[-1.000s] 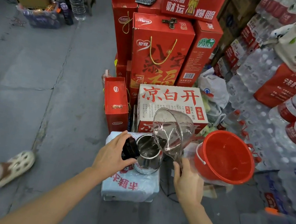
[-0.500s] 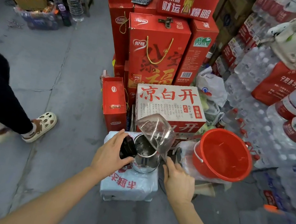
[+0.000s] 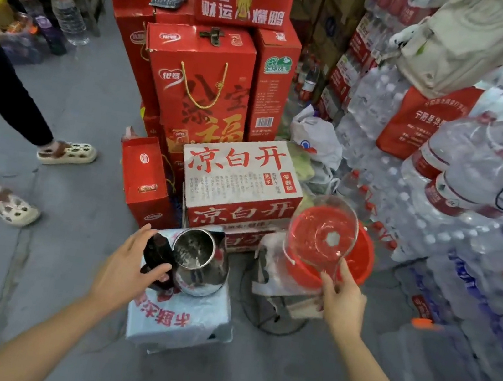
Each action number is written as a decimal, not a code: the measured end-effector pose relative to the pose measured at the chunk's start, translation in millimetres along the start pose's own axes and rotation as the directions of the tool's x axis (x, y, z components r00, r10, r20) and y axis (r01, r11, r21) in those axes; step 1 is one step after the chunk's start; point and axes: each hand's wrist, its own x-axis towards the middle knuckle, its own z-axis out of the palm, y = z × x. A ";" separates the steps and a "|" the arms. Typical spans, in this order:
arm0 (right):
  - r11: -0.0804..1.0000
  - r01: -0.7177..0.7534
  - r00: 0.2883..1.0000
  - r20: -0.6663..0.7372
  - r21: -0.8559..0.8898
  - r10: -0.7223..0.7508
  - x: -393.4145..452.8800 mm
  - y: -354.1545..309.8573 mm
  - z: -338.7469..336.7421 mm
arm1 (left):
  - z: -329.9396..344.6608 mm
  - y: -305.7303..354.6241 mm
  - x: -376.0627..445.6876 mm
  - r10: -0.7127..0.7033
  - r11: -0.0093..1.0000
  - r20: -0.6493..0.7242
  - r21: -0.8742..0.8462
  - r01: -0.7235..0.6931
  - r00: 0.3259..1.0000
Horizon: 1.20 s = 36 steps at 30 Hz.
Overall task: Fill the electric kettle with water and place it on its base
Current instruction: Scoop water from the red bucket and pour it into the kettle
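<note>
In the head view, the steel electric kettle (image 3: 199,262) stands upright with its mouth open on a pale wrapped pack with red letters (image 3: 180,320), near the centre of the floor. Its black lid (image 3: 157,249) is tilted back on the left side. The left hand (image 3: 129,266) is beside the lid, with the fingers half spread; the thumb lies on the black handle part and the fingertips touch the lid edge, so it seems to hold the lid back loosely, not in a tight grip.

To the right, the right hand (image 3: 341,298) pinches the handle of a clear plastic scoop (image 3: 322,231) between thumb and fingers. The scoop is lifted in front of the red bucket (image 3: 361,257), well apart from the kettle, and its bowl faces the camera. I cannot tell if any water is left inside it.

Behind the kettle, further away, is a white and red carton (image 3: 241,185), and behind that are tall red gift boxes (image 3: 196,92). At the right stand stacks of bottled water (image 3: 459,203). At the left, another person's legs and sandals (image 3: 68,153) are on the grey floor.
</note>
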 end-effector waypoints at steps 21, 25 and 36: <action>0.848 0.003 0.910 0.353 -0.529 0.217 137.6 59.5 6.6 | 2.8 28.9 3.8 -0.093 0.995 -0.058 0.023 0.095 0.994; 0.896 -0.443 0.825 0.406 0.034 0.392 130.5 67.6 6.1 | 1.3 32.2 2.7 -0.078 0.997 -0.059 0.010 0.078 0.995; 0.646 -0.484 0.875 0.347 0.590 0.339 61.7 69.6 -30.6 | -6.2 25.6 -4.0 -0.040 0.999 -0.080 0.030 0.042 0.996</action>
